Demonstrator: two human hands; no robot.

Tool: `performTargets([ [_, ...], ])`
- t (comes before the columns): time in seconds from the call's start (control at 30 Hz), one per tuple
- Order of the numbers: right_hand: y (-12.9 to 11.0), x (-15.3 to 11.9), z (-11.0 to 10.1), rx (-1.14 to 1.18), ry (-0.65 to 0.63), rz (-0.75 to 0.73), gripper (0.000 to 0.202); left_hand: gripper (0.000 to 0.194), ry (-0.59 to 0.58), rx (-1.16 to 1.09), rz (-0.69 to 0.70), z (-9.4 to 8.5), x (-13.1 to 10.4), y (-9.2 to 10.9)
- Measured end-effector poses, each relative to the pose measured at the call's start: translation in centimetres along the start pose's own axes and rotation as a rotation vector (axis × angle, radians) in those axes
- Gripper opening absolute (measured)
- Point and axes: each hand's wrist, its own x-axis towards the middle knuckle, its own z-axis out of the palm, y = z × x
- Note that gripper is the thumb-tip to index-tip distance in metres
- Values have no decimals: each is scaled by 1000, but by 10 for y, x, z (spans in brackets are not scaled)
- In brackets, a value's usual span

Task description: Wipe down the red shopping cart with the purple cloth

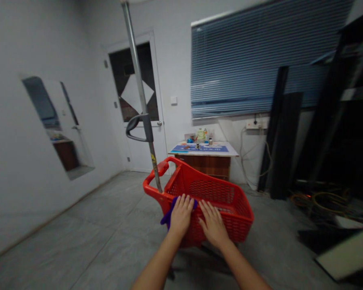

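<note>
A red plastic shopping cart (238, 225) with perforated basket walls stands in front of me. My left hand (181, 215) presses a purple cloth (168, 213) against the near rim, close to the handle end; part of the cloth hangs outside the basket, and some is hidden under the fingers. To its right, my right hand (213, 223) rests on the same rim with its fingers stretched out and thumb apart, no cloth visible under it. A metal pole (136, 60) with a grey loop handle (143, 128) rises beside the cart's red handle (148, 187).
Behind the cart is a wooden cabinet (196, 166) with bottles and small items on its top. A white door (145, 149) and a mirror (59, 129) are at left. Dark panels (286, 145) and coiled cables (329, 201) lie to the right on the concrete floor (87, 233).
</note>
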Motion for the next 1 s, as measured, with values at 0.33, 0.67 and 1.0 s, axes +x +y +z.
performTargets([
  [0.33, -5, 0, -1, 9, -17, 27, 59, 46, 4, 36, -104, -1, 0, 9],
  [0.67, -2, 1, -4, 12, -44, 20, 61, 45, -59, 50, -63, -14, 2, -18],
  [1.0, 1, 1, -5, 43, -90, 56, 64, 46, -38, 7, -67, 0, 4, 6],
])
